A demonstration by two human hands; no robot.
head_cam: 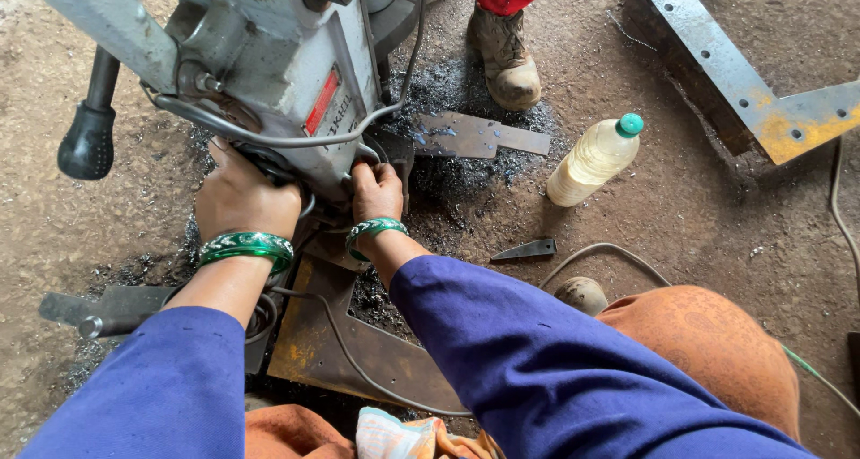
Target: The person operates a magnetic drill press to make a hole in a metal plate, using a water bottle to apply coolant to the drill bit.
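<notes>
Both hands work at the foot of a grey magnetic drill standing on a rusty steel plate. The left hand is curled around the machine's lower body, gripping it; the right hand presses fingers against the base just right of that grip, though how tightly it closes I cannot tell. This looks like positioning the drill; next it likely needs steadying and alignment. A plastic bottle lies well right.
</notes>
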